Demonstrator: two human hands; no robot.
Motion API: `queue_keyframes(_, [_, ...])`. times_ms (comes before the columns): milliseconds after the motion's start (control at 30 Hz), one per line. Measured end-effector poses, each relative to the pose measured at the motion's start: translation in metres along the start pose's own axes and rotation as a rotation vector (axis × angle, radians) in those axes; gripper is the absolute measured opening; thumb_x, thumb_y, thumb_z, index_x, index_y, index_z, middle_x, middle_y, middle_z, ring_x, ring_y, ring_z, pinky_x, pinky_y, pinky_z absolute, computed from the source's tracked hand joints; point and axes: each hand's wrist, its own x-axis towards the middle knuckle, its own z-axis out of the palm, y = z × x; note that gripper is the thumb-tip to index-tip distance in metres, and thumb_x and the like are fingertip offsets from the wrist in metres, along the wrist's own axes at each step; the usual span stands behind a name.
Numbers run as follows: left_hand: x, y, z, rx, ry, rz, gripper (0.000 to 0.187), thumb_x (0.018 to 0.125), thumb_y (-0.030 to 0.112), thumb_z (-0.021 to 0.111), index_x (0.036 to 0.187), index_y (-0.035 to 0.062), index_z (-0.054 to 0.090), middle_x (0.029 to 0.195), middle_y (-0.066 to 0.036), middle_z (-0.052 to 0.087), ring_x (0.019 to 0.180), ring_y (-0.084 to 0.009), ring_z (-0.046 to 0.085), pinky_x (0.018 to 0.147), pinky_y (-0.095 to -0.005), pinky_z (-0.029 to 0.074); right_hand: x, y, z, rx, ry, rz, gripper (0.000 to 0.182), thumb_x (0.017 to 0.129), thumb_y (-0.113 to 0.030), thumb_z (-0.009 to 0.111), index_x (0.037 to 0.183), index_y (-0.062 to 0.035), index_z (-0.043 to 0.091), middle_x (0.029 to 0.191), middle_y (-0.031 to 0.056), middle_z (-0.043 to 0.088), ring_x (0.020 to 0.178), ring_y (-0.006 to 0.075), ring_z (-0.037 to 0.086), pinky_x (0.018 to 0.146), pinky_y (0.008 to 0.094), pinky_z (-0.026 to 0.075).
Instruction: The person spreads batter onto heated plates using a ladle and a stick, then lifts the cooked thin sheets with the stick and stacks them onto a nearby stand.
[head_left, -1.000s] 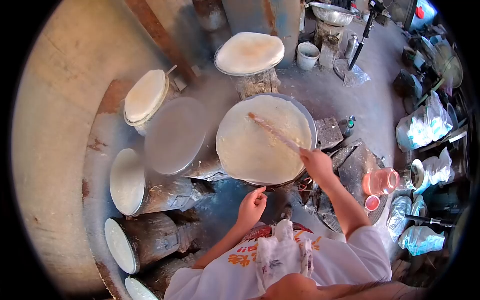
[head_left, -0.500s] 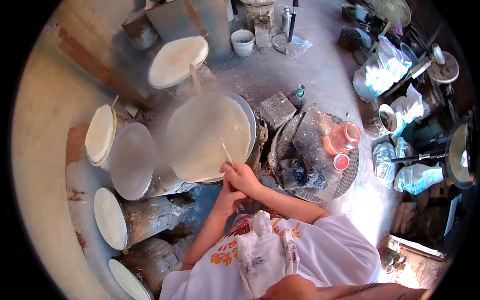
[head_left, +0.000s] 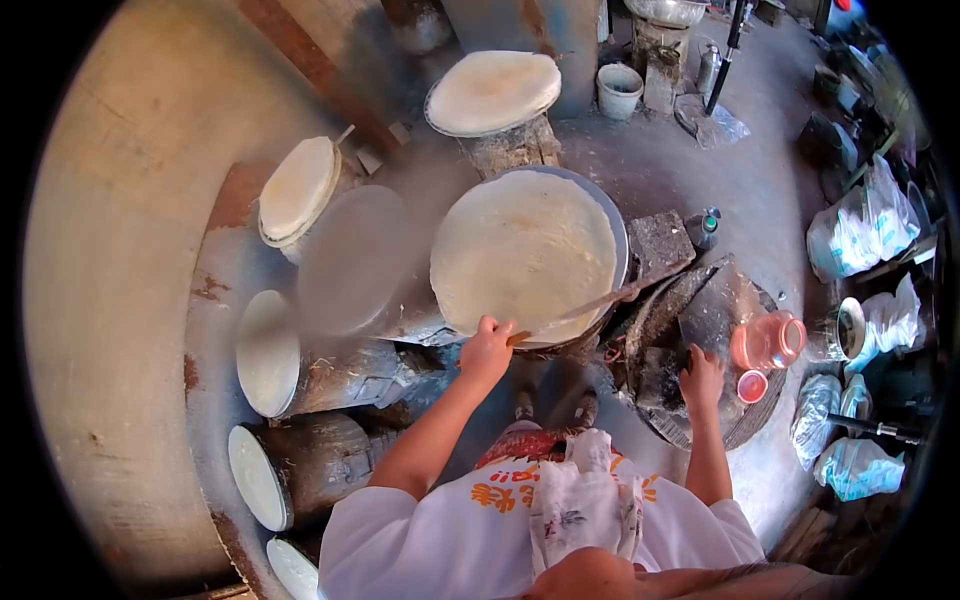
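A large pale flatbread (head_left: 520,250) lies on a round griddle (head_left: 618,235) in front of me, with steam drifting over its left side. My left hand (head_left: 487,347) is at the flatbread's near edge, shut on a long thin stick (head_left: 600,300) that runs rightward along the near rim. My right hand (head_left: 700,376) rests palm down, holding nothing, on a dark round slab (head_left: 715,310) to the right, next to a pink jar (head_left: 766,343) and its lid (head_left: 750,386).
More round griddles with flatbreads stand around: one behind (head_left: 493,90), several to the left (head_left: 296,190) (head_left: 268,352) (head_left: 256,476). A brick (head_left: 660,240), a bottle (head_left: 704,225) and a white bucket (head_left: 620,90) sit beyond. Plastic bags (head_left: 858,238) (head_left: 850,470) crowd the right. A curved wall rises on the left.
The stick has passed from my right hand to my left. My right hand has dropped onto the dark slab, and my left hand has reached the flatbread's near edge.
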Motion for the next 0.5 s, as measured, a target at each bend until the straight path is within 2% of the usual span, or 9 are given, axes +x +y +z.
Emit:
queue_keyframes(67, [0.010,-0.007,-0.003,-0.008,0.028,0.041,0.015,0.076,0.018,0.069,0.087,0.0092,0.066,0.088,-0.007,0.052,0.070,-0.0279,0.059,0.060,-0.0389,0.050,0.002,0.008,0.001,0.022,-0.059,0.069,0.046,0.074,-0.005,0.060,0.119,-0.0130,0.057,0.103,0.0172,0.055,0.092,0.0355,0.056,0.081,0.0431,0.047])
queue_keyframes(167, [0.015,-0.011,-0.024,-0.074,0.066,0.044,0.016,0.075,0.020,0.071,0.081,0.0066,0.064,0.087,-0.007,0.052,0.070,-0.0279,0.059,0.059,-0.0384,0.049,-0.003,0.004,-0.021,0.044,0.196,-0.043,0.045,0.077,-0.004,0.057,0.121,-0.0118,0.056,0.102,0.0182,0.056,0.090,0.0365,0.057,0.079,0.0447,0.047])
queue_keyframes(200, [0.020,-0.011,-0.036,-0.108,0.102,0.042,0.017,0.074,0.020,0.072,0.080,0.0058,0.064,0.087,-0.007,0.052,0.071,-0.0278,0.059,0.060,-0.0380,0.049,-0.010,-0.023,-0.051,0.200,0.281,-0.063,0.043,0.079,-0.004,0.055,0.122,-0.0095,0.055,0.104,0.0180,0.056,0.091,0.0369,0.058,0.079,0.0448,0.048])
queue_keyframes(233, [0.026,-0.013,-0.048,-0.142,0.136,0.042,0.018,0.074,0.020,0.072,0.079,0.0049,0.063,0.086,-0.008,0.052,0.071,-0.0278,0.059,0.060,-0.0375,0.049,-0.015,-0.049,-0.077,0.326,0.248,-0.114,0.039,0.079,-0.004,0.056,0.118,-0.0066,0.057,0.103,0.0177,0.059,0.092,0.0358,0.059,0.080,0.0431,0.049])
queue_keyframes(300, [0.042,-0.014,-0.079,-0.207,0.161,0.038,0.020,0.073,0.019,0.073,0.079,0.0029,0.063,0.086,-0.008,0.052,0.073,-0.0274,0.058,0.062,-0.0367,0.048,-0.021,-0.098,-0.087,0.347,0.203,-0.320,0.034,0.079,-0.005,0.058,0.113,-0.0056,0.060,0.099,0.0170,0.062,0.091,0.0338,0.061,0.079,0.0406,0.050])
queue_keyframes(333, [0.053,-0.016,-0.093,-0.242,0.177,0.052,0.021,0.072,0.019,0.073,0.079,0.0019,0.063,0.085,-0.008,0.052,0.074,-0.0272,0.057,0.063,-0.0363,0.047,-0.029,-0.132,-0.082,0.348,0.106,-0.326,0.031,0.078,-0.007,0.060,0.109,-0.0072,0.063,0.093,0.0139,0.065,0.089,0.0314,0.062,0.078,0.0381,0.051])
queue_keyframes(400, [0.071,-0.023,-0.109,-0.297,0.183,0.048,0.021,0.072,0.017,0.073,0.079,0.0002,0.063,0.086,-0.008,0.052,0.075,-0.0268,0.057,0.064,-0.0358,0.047,-0.040,-0.194,-0.059,0.299,-0.023,-0.356,0.027,0.078,-0.015,0.062,0.106,-0.0139,0.065,0.093,0.0097,0.065,0.082,0.0301,0.064,0.072,0.0374,0.052])
queue_keyframes(500, [0.090,-0.031,-0.128,-0.330,0.191,0.066,0.023,0.071,0.016,0.073,0.080,-0.0019,0.062,0.088,-0.009,0.053,0.075,-0.0261,0.057,0.065,-0.0353,0.047,-0.021,-0.271,-0.020,0.139,0.129,-0.469,0.021,0.080,-0.020,0.059,0.100,-0.0146,0.064,0.076,0.0122,0.061,0.060,0.0321,0.061,0.053,0.0433,0.050])
